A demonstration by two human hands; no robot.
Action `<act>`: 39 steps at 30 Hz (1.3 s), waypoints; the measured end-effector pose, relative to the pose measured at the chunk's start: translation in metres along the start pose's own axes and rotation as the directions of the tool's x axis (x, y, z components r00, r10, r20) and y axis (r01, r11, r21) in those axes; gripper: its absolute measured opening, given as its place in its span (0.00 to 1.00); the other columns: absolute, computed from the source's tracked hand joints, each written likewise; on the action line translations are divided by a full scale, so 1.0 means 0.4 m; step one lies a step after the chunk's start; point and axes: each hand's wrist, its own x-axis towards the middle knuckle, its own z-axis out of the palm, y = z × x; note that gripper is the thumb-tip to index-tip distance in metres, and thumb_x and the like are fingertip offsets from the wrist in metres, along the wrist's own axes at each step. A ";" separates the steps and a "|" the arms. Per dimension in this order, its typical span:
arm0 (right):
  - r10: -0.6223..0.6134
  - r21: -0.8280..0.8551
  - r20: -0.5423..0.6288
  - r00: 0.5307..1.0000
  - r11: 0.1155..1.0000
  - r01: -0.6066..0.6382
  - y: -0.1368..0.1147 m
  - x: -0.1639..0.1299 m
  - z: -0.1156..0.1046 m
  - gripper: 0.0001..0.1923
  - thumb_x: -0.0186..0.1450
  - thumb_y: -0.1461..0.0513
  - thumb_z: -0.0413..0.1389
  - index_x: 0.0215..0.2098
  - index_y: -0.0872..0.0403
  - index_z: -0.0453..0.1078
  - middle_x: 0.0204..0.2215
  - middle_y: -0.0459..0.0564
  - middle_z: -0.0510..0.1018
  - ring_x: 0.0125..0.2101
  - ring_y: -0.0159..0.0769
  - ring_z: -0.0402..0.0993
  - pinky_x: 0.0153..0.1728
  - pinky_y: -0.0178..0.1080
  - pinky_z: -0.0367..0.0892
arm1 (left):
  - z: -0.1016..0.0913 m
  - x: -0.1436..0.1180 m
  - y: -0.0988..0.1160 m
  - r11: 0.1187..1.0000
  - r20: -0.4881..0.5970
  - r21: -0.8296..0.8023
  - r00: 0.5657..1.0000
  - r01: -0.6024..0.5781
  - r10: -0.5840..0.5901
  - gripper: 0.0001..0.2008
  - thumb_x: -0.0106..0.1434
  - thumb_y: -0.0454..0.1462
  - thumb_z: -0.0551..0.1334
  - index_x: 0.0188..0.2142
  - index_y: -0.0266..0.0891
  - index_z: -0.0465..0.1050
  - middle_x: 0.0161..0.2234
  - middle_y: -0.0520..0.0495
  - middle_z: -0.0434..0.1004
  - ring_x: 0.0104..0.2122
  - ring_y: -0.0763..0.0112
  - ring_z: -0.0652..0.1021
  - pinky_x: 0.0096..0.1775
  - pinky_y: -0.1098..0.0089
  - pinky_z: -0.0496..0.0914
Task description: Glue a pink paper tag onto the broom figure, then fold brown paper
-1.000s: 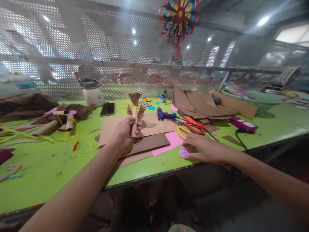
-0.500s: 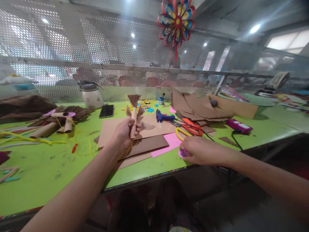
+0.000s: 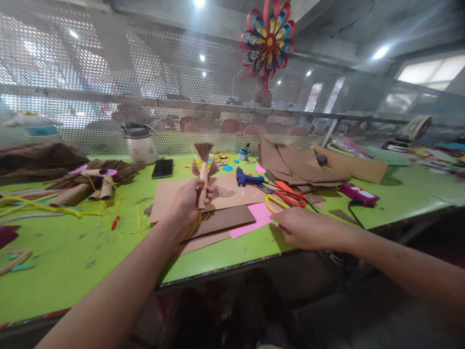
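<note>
My left hand (image 3: 191, 198) is closed round a small brown paper tube figure (image 3: 203, 177), held upright above the brown paper sheets. One pleated fan tops it, and two smaller ones stick out at its sides. My right hand (image 3: 303, 228) is low over the table's front part, palm down, fingers curled. Its fingertips are beside the yellow-handled scissors (image 3: 274, 204); what they hold, if anything, is hidden. A pink sheet (image 3: 256, 220) and a dark brown folded paper (image 3: 221, 221) lie between the hands. A blue glue gun (image 3: 249, 178) rests on the light brown sheet (image 3: 165, 196).
Red-handled scissors (image 3: 290, 194) lie behind my right hand, near a stack of brown paper (image 3: 298, 160). A pink box with a cord (image 3: 359, 194) stands right. Leftward are a phone (image 3: 162, 168), a white jar (image 3: 141, 145) and paper tubes (image 3: 106, 188). A paper flower (image 3: 269, 42) hangs above.
A pink and purple thing at my right fingertips has gone out of sight, and that hand has turned slightly. My left hand still holds the figure. The view has shifted a little.
</note>
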 end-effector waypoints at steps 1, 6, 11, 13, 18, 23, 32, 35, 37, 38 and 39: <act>0.030 0.035 -0.005 1.000 0.999 -0.030 0.008 0.002 0.002 0.08 0.58 0.67 0.50 0.33 0.55 0.71 0.28 0.54 0.76 0.28 0.39 0.72 0.24 0.35 0.54 | 0.000 -0.001 0.000 1.000 -0.001 0.001 1.000 0.002 -0.002 0.04 0.54 0.31 0.51 0.27 0.33 0.63 0.19 0.47 0.67 0.14 0.77 0.65 0.15 0.77 0.61; 0.123 0.205 -0.098 0.988 0.974 -0.101 0.047 0.008 0.020 0.07 0.61 0.60 0.51 0.29 0.53 0.68 0.24 0.49 0.75 0.25 0.35 0.69 0.24 0.34 0.54 | -0.001 -0.001 -0.001 1.000 0.001 0.011 1.000 0.011 -0.011 0.04 0.53 0.31 0.52 0.26 0.32 0.63 0.19 0.47 0.67 0.14 0.76 0.65 0.15 0.76 0.61; 0.217 0.413 -0.146 0.965 0.900 -0.140 0.075 0.005 0.042 0.10 0.60 0.57 0.51 0.26 0.54 0.67 0.22 0.47 0.74 0.24 0.34 0.68 0.25 0.34 0.57 | -0.005 0.009 -0.006 1.000 -0.007 0.011 1.000 0.007 -0.007 0.03 0.52 0.31 0.53 0.27 0.33 0.63 0.20 0.47 0.68 0.14 0.76 0.66 0.15 0.76 0.61; 0.253 0.561 -0.128 0.959 0.816 -0.141 0.081 0.005 0.045 0.09 0.58 0.57 0.52 0.26 0.54 0.67 0.22 0.46 0.74 0.24 0.34 0.69 0.24 0.34 0.59 | -0.008 0.014 -0.008 1.000 0.007 0.022 1.000 0.002 -0.003 0.03 0.52 0.32 0.53 0.26 0.33 0.64 0.19 0.47 0.67 0.14 0.76 0.66 0.14 0.76 0.61; 0.278 0.736 -0.218 0.936 0.677 -0.029 0.058 0.042 0.011 0.06 0.57 0.59 0.53 0.30 0.54 0.66 0.25 0.46 0.75 0.26 0.33 0.71 0.28 0.35 0.64 | -0.013 0.012 -0.018 0.996 0.064 0.042 0.994 0.081 -0.084 0.05 0.51 0.34 0.53 0.24 0.34 0.64 0.16 0.50 0.64 0.12 0.77 0.63 0.14 0.76 0.59; 0.159 0.504 -0.600 0.784 0.836 0.216 -0.018 0.180 -0.036 0.04 0.61 0.63 0.50 0.33 0.54 0.67 0.29 0.49 0.74 0.29 0.34 0.69 0.33 0.36 0.65 | -0.011 0.003 -0.043 0.986 0.119 0.095 0.982 0.137 -0.148 0.07 0.51 0.37 0.53 0.22 0.35 0.65 0.14 0.52 0.61 0.11 0.76 0.62 0.14 0.74 0.60; -0.123 0.093 -0.866 0.485 0.913 0.397 -0.104 0.402 0.005 0.10 0.62 0.71 0.45 0.33 0.57 0.67 0.37 0.58 0.70 0.41 0.42 0.66 0.40 0.42 0.65 | -0.009 0.005 -0.077 0.994 0.085 0.108 0.996 -0.011 0.002 0.05 0.50 0.35 0.53 0.25 0.35 0.64 0.18 0.50 0.67 0.14 0.78 0.66 0.16 0.78 0.57; -0.119 0.081 -0.879 0.463 0.917 0.390 -0.106 0.403 0.031 0.10 0.64 0.70 0.45 0.34 0.58 0.68 0.37 0.58 0.70 0.41 0.42 0.65 0.41 0.44 0.65 | -0.004 0.000 -0.087 0.995 0.095 0.096 0.995 -0.040 0.031 0.05 0.51 0.35 0.53 0.25 0.35 0.64 0.19 0.50 0.68 0.15 0.79 0.66 0.17 0.77 0.57; -0.127 0.083 -0.874 0.470 0.912 0.401 -0.104 0.394 0.040 0.10 0.65 0.69 0.45 0.35 0.58 0.68 0.37 0.58 0.69 0.41 0.42 0.64 0.42 0.44 0.65 | -0.001 0.000 -0.095 0.996 0.098 0.078 0.994 -0.047 0.039 0.05 0.51 0.35 0.53 0.26 0.35 0.64 0.20 0.50 0.68 0.15 0.78 0.66 0.17 0.77 0.57; -0.131 0.085 -0.871 0.473 0.909 0.407 -0.103 0.390 0.043 0.10 0.65 0.68 0.45 0.35 0.58 0.68 0.37 0.58 0.69 0.41 0.41 0.64 0.42 0.44 0.65 | 0.000 0.000 -0.098 0.997 0.099 0.066 0.994 -0.047 0.040 0.05 0.51 0.35 0.54 0.26 0.35 0.64 0.20 0.50 0.68 0.16 0.78 0.67 0.17 0.78 0.57; -0.131 0.089 -0.870 0.475 0.906 0.413 -0.103 0.387 0.044 0.10 0.65 0.68 0.45 0.35 0.59 0.68 0.37 0.58 0.69 0.41 0.41 0.64 0.42 0.44 0.65 | 0.002 0.000 -0.100 0.997 0.098 0.055 0.994 -0.050 0.045 0.05 0.51 0.35 0.54 0.27 0.35 0.64 0.20 0.50 0.68 0.16 0.78 0.67 0.17 0.78 0.58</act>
